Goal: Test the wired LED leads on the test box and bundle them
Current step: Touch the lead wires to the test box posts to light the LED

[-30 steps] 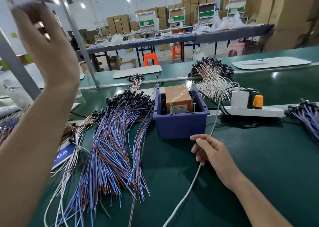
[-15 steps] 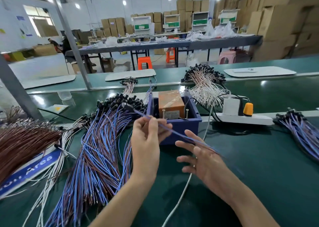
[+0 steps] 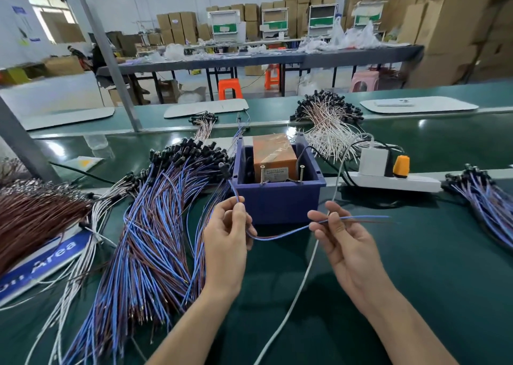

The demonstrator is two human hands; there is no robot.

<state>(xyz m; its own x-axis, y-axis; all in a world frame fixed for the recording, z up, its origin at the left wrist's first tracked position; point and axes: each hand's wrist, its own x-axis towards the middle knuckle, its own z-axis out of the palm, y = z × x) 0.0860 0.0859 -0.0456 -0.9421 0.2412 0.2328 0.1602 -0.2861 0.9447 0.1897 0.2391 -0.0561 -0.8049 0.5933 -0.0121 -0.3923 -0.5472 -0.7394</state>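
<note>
Your left hand point(image 3: 224, 248) pinches one blue-and-brown lead point(image 3: 277, 237) between thumb and forefinger, just below its black LED head, which stands beside the left wall of the test box point(image 3: 277, 200); your right hand point(image 3: 349, 248) pinches the same lead further along, so the wire sags in a shallow loop between the hands and its two free ends stick out to the right past your fingers; neither hand carries anything else. Held this way the ends are loose and easy to aim, which is likely the point. The two upright screws point(image 3: 261, 174) at the front of the box, before the orange unit point(image 3: 273, 150), look like the contacts; the ends are out over the tabletop point(image 3: 416, 281) right of the box, well apart from them, so I judge this lead is not yet tested; you would need to bring the right hand up and left, one end to each screw. The big pile of leads point(image 3: 155, 225) lies fanned at your left, handy as feed stock; a smaller bundle point(image 3: 488, 206) lies at the right, past the power strip point(image 3: 394, 182), perhaps the tested ones, though I cannot tell. Mind the white cable point(image 3: 305, 267) running under your right hand; it could snag the ends.
</note>
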